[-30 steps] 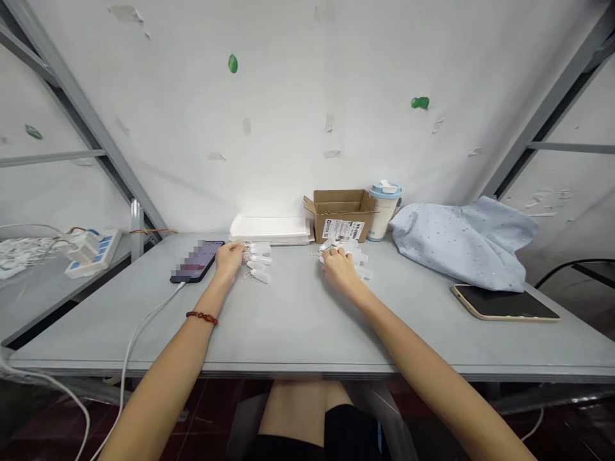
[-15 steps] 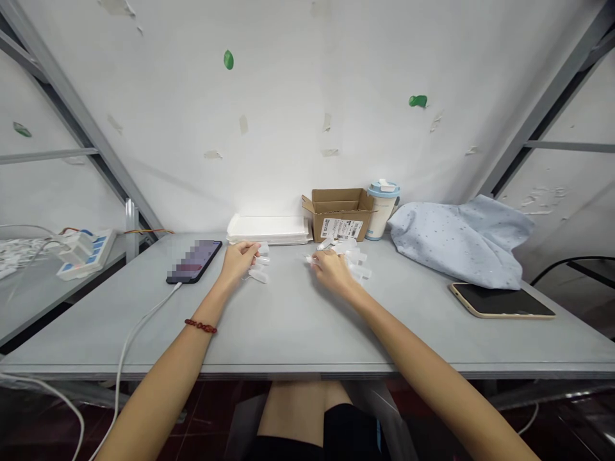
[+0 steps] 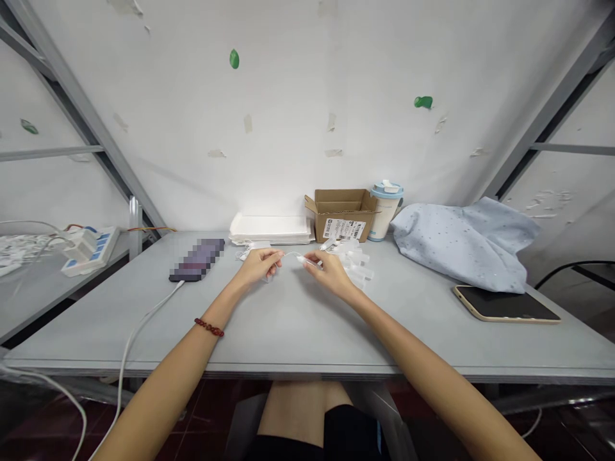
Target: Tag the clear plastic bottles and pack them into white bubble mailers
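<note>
1. The person is sitting at a grey table (image 3: 307, 339), both forearms reaching over it, the hands facing each other near the middle.
2. The left hand (image 3: 258, 266) is curling nearly closed, thumb and forefinger pinching the end of a thin white cord (image 3: 291, 253).
3. The right hand (image 3: 331, 274) is closing thumb and fingers on a small translucent piece (image 3: 310, 262); its other fingers are folding loosely.
4. The cord is arching across the short gap between the hands, running to the tip of the translucent piece.
5. A loose pile of similar pieces (image 3: 356, 257) is lying just beyond and beside the right hand, in front of an open cardboard box (image 3: 343, 225).
6. More pieces (image 3: 258, 244) are lying by the left hand, partly hidden by it; count cannot be told.
7. A white stack (image 3: 271, 230) is resting left of the box; a lidded cup (image 3: 383, 214) is standing upright at the box's right.
8. A phone (image 3: 204, 256) is lying left of the left hand, a white cable (image 3: 139, 330) running from it.
</note>
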`<action>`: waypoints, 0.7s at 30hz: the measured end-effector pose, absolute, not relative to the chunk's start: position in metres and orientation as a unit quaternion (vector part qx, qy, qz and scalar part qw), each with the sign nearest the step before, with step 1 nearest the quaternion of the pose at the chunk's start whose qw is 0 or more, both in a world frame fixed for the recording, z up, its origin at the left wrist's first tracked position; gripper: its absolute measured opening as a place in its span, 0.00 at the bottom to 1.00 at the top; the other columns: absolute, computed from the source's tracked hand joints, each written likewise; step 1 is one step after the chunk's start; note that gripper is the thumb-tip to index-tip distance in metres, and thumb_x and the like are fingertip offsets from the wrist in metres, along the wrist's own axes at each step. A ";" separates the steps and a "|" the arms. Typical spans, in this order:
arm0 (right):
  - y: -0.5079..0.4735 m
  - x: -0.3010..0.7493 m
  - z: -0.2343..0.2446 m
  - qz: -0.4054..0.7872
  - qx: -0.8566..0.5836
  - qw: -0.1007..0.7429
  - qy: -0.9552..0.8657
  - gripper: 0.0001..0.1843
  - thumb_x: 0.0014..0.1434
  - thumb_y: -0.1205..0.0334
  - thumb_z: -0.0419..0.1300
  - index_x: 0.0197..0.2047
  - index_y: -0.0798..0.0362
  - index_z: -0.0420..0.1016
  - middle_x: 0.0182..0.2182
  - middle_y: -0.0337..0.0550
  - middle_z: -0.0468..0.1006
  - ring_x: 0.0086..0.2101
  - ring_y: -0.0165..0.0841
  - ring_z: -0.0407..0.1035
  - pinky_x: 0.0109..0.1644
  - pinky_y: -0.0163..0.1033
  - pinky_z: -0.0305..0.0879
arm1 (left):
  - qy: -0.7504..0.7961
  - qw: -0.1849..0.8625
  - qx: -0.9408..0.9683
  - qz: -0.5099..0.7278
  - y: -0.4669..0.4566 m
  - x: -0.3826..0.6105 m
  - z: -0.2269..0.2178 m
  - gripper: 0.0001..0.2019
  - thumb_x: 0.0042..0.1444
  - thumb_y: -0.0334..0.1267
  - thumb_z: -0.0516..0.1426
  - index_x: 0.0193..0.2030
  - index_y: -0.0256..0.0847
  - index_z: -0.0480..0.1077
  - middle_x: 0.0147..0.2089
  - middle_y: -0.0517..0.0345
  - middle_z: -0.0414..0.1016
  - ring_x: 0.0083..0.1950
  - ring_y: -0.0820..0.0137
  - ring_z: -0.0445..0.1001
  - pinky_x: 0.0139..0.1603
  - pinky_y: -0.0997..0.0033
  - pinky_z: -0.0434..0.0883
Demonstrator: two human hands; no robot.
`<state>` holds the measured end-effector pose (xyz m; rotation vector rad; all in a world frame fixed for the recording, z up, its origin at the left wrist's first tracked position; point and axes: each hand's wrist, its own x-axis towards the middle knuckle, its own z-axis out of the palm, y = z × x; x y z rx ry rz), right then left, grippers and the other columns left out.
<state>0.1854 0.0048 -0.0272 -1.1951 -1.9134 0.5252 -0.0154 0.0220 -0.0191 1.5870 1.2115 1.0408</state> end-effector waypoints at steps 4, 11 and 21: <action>0.003 0.184 -0.028 0.198 -0.468 0.396 -0.765 0.07 0.56 0.64 0.58 0.38 0.54 0.75 0.36 0.43 0.79 0.37 0.32 0.71 0.41 0.37 0.64 | 0.491 0.435 0.637 0.404 0.020 -0.013 -0.018 0.18 0.46 0.53 0.59 0.27 0.36 0.70 0.20 0.60 0.66 0.19 0.78 0.60 0.18 0.77 0.58; 0.004 0.184 -0.030 0.193 -0.467 0.385 -0.772 0.08 0.55 0.66 0.59 0.39 0.54 0.75 0.37 0.44 0.79 0.38 0.33 0.70 0.41 0.37 0.63 | 0.486 0.455 0.628 0.402 0.017 -0.011 -0.015 0.18 0.45 0.52 0.61 0.25 0.37 0.70 0.17 0.63 0.62 0.19 0.77 0.59 0.20 0.76 0.57; 0.003 0.181 -0.033 0.203 -0.439 0.387 -0.785 0.08 0.56 0.65 0.60 0.40 0.54 0.75 0.35 0.42 0.78 0.35 0.30 0.69 0.37 0.34 0.62 | 0.474 0.514 0.583 0.413 0.011 -0.008 -0.010 0.17 0.43 0.51 0.63 0.24 0.37 0.70 0.19 0.63 0.62 0.20 0.79 0.57 0.21 0.75 0.54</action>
